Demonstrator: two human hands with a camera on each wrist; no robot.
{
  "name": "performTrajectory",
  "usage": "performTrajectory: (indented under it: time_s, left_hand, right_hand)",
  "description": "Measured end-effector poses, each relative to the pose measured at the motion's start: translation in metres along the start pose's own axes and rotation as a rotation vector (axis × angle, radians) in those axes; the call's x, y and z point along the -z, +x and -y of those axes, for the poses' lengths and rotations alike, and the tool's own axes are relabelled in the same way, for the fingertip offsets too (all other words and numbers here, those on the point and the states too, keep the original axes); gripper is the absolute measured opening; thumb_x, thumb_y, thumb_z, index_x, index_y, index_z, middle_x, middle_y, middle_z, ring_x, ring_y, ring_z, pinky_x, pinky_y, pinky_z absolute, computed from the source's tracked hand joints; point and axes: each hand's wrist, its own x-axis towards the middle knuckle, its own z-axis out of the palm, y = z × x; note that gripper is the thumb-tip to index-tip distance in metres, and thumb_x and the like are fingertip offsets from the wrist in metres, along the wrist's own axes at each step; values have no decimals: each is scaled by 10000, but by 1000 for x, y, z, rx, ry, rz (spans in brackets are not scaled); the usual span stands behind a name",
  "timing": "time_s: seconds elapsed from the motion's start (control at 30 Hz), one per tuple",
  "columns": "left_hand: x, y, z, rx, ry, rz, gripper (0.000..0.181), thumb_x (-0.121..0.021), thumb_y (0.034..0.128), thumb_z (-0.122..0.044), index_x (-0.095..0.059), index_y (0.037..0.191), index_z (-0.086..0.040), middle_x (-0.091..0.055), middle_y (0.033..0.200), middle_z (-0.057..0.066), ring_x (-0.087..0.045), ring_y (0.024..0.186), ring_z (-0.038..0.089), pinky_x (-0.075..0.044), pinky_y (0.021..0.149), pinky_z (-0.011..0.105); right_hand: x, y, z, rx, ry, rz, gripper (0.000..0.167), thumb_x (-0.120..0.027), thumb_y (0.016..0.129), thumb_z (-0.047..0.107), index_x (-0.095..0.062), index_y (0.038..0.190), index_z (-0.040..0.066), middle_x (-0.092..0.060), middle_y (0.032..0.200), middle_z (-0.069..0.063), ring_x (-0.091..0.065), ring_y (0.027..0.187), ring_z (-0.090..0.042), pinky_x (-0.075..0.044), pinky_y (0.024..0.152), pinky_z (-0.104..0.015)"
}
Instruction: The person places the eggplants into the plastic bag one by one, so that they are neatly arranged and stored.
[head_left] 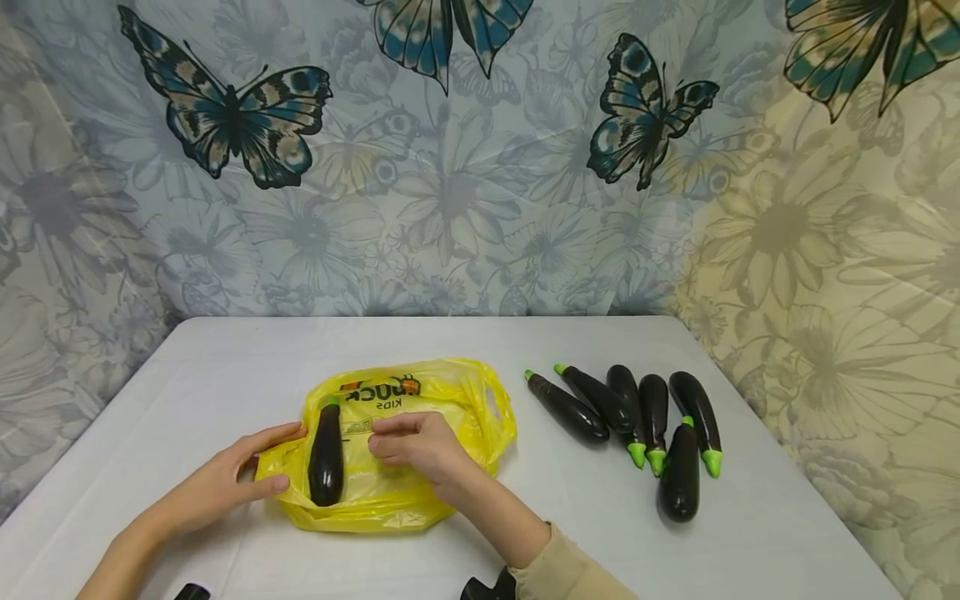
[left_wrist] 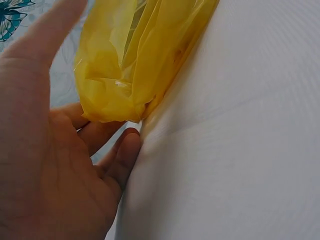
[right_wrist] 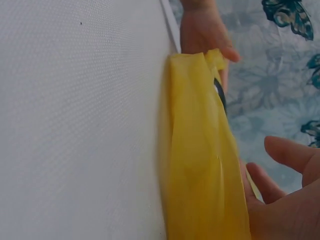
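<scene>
A yellow plastic bag with dark printing lies flat on the table, its handle end to the right. Along the bag's left part rests a single dark eggplant, green stem end pointing away. At the bag's left edge is my left hand, thumb and fingers spread; in the left wrist view its fingers lie beside the yellow plastic. My right hand hovers over the middle of the bag, right of the eggplant, holding nothing. Its thumb and fingers stand apart in the right wrist view.
Several more eggplants with green stem ends lie in a loose group on the right of the white table. Black objects show at the near edge. Behind the table hangs a butterfly-patterned backdrop.
</scene>
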Motion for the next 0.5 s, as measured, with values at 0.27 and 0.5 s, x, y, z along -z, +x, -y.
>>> performTrajectory:
  time_s: [0.27, 0.5]
  left_hand:
    - [-3, 1, 1, 24, -2, -16, 711, -759, 874, -339, -433, 1487, -186, -488, 1453, -12, -385, 1325, 178, -303, 972, 128]
    - [-4, 0, 2, 38, 35, -23, 743, -772, 855, -380, -427, 1491, -207, -486, 1452, -19, -381, 1325, 305, -330, 974, 183]
  right_hand:
    - [15, -2, 1, -8, 37, -41, 281, -766, 844, 58, -710, 1096, -52, -715, 1002, -86, -683, 894, -231, -546, 829, -370]
    - [22, -5, 7, 5, 53, -38, 296, -753, 849, 42, -696, 1122, -58, -709, 1033, -102, -680, 926, -252, -544, 830, -358]
